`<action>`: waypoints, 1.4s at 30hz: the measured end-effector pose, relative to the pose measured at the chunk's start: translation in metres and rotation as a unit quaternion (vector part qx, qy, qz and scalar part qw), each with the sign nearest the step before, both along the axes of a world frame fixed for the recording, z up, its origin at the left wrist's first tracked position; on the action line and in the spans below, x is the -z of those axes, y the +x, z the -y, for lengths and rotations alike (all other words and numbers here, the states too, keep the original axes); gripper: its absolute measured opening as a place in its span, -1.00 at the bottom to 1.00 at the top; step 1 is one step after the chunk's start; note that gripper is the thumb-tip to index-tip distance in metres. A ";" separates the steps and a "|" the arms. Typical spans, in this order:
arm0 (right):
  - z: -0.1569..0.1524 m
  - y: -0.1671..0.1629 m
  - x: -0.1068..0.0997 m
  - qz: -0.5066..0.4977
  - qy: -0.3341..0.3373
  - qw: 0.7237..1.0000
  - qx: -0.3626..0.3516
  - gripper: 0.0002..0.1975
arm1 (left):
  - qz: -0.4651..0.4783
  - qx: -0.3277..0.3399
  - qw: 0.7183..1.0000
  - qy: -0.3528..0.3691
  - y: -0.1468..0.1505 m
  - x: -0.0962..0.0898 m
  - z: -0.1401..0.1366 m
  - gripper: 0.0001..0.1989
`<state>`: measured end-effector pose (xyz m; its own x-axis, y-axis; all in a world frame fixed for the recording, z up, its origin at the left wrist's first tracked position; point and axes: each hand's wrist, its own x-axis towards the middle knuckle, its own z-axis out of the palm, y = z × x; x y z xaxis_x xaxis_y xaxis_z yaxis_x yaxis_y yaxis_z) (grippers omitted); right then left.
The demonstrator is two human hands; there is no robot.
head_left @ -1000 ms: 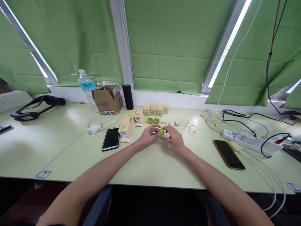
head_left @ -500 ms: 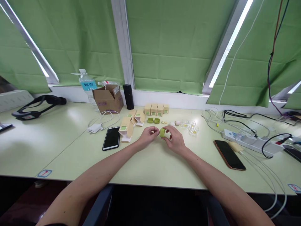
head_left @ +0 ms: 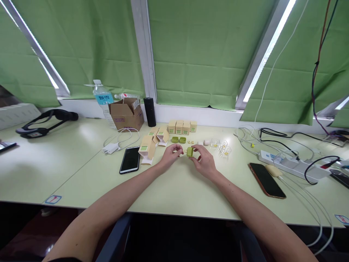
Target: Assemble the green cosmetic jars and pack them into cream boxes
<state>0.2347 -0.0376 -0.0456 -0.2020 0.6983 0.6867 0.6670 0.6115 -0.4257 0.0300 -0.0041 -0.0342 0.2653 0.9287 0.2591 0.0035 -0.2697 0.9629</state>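
My right hand [head_left: 204, 159] grips a small olive-green case [head_left: 190, 152] between thumb and fingers, just above the table. Close to the case's left side is my left hand [head_left: 171, 154], its thumb and fingertips pinched together. A tiny pale piece shows between those fingertips and the case; whether the left fingers hold it I cannot tell. Behind the hands lies an open green case [head_left: 179, 139] with two hollow halves. Beside it are tiny yellowish pieces [head_left: 190, 142] and a small pale pink cylinder [head_left: 206, 142]. Several clear plastic pieces [head_left: 224, 148] lie to the right.
Opened cardboard boxes [head_left: 147, 146] and a phone [head_left: 129, 160] lie left of my hands, with several closed small boxes [head_left: 179, 127] behind. A brown carton [head_left: 127, 115] and black cylinder [head_left: 149, 112] stand farther back. On the right are another phone [head_left: 266, 181] and a power strip [head_left: 291, 166].
The green case has turned in my right hand. My left fingertips have moved slightly away from it, and a tiny pale piece now shows in the gap.
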 end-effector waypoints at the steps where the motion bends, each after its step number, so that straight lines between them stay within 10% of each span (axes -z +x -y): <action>1: 0.000 0.001 0.001 -0.001 -0.004 1.000 0.002 -0.57 | -0.003 -0.011 1.000 0.005 -0.001 0.002 -0.001 -0.80; 12: 0.003 -0.001 -0.001 0.086 0.041 0.995 0.001 -0.47 | -0.161 0.017 0.964 0.213 -0.004 0.001 0.019 -0.48; 20: 0.006 -0.003 -0.008 0.133 0.154 0.979 0.028 -0.84 | -0.158 -0.012 0.954 0.254 -0.001 0.000 0.019 -0.64; 42: 0.008 -0.003 -0.013 0.163 0.199 0.966 0.034 -0.81 | -0.145 -0.049 0.921 0.359 0.000 0.005 0.017 -0.63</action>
<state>0.2314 -0.0451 -0.0324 -0.4161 0.4111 0.8111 0.7701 0.6336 0.0739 0.0301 -0.0210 -0.0396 0.3445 0.5682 0.7473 0.2896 -0.8215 0.4911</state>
